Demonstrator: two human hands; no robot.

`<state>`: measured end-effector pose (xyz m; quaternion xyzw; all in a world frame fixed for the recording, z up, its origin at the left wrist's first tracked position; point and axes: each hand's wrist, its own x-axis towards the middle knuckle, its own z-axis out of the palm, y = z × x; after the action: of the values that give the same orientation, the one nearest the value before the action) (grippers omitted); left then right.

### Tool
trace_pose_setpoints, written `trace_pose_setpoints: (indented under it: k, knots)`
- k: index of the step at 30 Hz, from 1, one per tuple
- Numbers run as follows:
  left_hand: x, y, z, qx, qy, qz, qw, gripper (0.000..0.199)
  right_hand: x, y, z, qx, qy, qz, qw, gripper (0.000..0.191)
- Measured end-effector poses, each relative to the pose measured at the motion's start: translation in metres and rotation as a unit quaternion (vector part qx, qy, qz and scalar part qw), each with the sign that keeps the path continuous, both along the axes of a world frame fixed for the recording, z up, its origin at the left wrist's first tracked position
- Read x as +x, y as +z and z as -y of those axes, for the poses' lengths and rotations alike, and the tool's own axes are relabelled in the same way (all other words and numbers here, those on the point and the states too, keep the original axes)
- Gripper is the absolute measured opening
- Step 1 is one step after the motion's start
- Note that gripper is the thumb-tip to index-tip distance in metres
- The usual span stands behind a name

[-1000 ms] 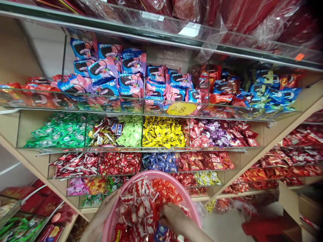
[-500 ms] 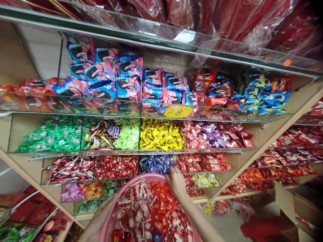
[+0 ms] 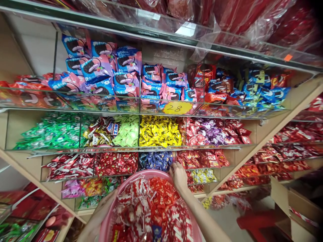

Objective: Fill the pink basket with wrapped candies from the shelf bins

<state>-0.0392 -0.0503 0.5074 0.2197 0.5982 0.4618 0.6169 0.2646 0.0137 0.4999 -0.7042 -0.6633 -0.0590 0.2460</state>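
Two hands, left (image 3: pixel 107 206) gripping pink basket (image 3: pixel 104 224), right (image 3: pixel 178 174) stretched beyond its rim, grasp unclear.

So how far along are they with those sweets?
The pink basket already holds striped sweets, orange-red sweets and a blue packet. In hand: the left hand is at the basket's side, the right hand at the blue sweets on the shelving; its grip is hidden. Left: the shelving holds plenty more, but nothing shows where this stops.

1 pink basket (image 3: pixel 149 172) | many red-wrapped candies (image 3: pixel 163 195) | 1 blue-wrapped candy (image 3: pixel 156 232) | 1 yellow price tag (image 3: pixel 178 108) | 1 orange sticker (image 3: pixel 288 57) | 1 cardboard box (image 3: pixel 280 198)
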Motion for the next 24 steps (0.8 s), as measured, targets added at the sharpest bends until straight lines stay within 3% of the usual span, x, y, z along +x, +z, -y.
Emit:
trace_pose_setpoints:
  k: [5, 10, 14, 18, 24]
  knots:
    - [0.002, 0.005, 0.003, 0.001, 0.007, -0.012, 1.0, 0.045, 0.006, 0.01, 0.008, 0.07, 0.019, -0.092, 0.993, 0.017]
    - [0.002, 0.007, 0.003, -0.012, 0.012, -0.003, 1.0, 0.048, 0.005, 0.031, 0.037, 0.099, 0.113, -0.216, 0.965, 0.018]
    - [0.001, 0.007, 0.002, -0.019, 0.018, -0.001, 1.0, 0.047, -0.009, 0.032, 0.069, 0.007, 0.185, -0.298, 0.936, 0.015]
    - [0.002, 0.008, 0.003, -0.014, 0.017, -0.004, 1.0, 0.044, -0.024, 0.012, 0.089, -0.149, 0.215, -0.356, 0.897, 0.015]
    - [0.003, 0.008, 0.004, -0.005, 0.018, -0.009, 1.0, 0.045, -0.037, -0.014, 0.095, -0.231, 0.185, -0.313, 0.902, 0.009]
